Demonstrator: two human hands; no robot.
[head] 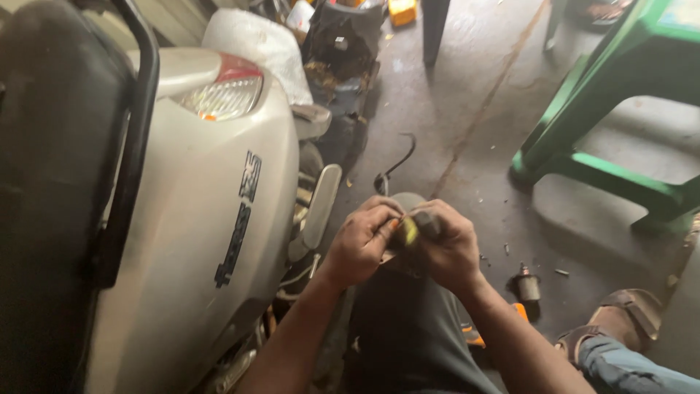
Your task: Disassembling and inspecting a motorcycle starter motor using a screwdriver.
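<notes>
My left hand (361,244) and my right hand (448,244) meet over my knee (408,306) in dark trousers. Together they pinch a small part (408,230) with yellow and orange on it; its shape is blurred and mostly hidden by my fingers. A dark handle-like end (426,221) sticks out of my right hand's fingers. Both hands are closed around these small things.
A beige scooter (211,219) with a tail light (222,95) stands close on the left. A green stool (605,109) is at the right. On the concrete floor lie a small cylindrical part (528,286), a black cable (397,162) and debris. A sandalled foot (620,321) is at lower right.
</notes>
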